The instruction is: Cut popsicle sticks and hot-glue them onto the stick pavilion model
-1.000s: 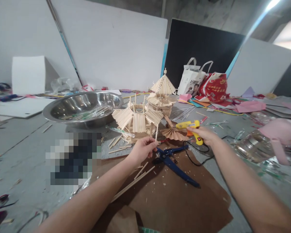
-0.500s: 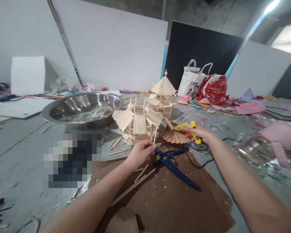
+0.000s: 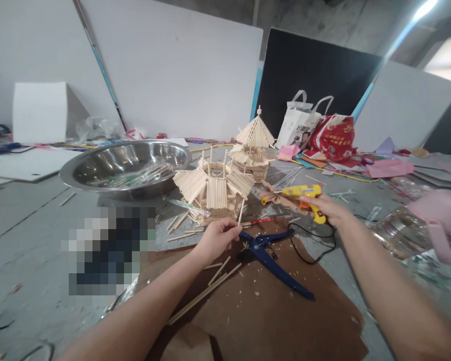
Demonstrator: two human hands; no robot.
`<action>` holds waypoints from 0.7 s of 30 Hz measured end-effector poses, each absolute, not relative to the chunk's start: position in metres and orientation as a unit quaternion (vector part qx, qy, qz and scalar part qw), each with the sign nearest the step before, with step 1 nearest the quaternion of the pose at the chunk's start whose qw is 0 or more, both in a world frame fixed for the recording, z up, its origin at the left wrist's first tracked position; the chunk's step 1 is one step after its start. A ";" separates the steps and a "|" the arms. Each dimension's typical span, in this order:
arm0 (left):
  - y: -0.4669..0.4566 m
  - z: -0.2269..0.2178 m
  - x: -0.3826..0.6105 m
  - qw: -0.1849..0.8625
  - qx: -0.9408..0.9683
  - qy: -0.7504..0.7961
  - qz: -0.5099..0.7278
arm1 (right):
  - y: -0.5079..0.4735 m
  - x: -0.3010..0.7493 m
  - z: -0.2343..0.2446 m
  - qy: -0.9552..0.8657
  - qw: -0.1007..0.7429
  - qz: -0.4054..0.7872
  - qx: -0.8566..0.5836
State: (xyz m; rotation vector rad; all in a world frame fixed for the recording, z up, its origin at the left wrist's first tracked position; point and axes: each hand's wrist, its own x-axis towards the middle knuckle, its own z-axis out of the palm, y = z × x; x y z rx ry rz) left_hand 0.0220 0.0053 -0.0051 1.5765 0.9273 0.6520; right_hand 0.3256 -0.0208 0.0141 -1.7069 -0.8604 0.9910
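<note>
Biggest first. Grey floor carries everything, scraps strewn over it. White panel stands along the back, black panel to its right. Brown sheet lies flat in the foreground, under the forearms, wood chips on it.

Metal basin sits left of centre; green bits, thin sticks and clear plastic inside. Red bag and white bag are side by side in front of the black panel. Clear container with a pink lid is at far right, partly behind the right forearm.

Front stick model is at centre: sloped roof panels, open top with upright sticks. Rear stick model stands just behind it to the right, pointed roof on top.

Blue hand tool lies on the sheet, handles splayed, head near the left hand. Right hand is wrapped around the yellow glue gun, nozzle pointing left. Black cord loops below.

Loose sticks lie by the left forearm. Smallest: left hand pinches one short stick, tilted up toward the front model's right roof panel; can't tell if it touches.
</note>
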 end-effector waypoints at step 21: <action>0.008 -0.006 0.021 0.550 0.684 0.402 0.262 | -0.054 0.334 0.004 -0.376 0.358 0.464 -0.717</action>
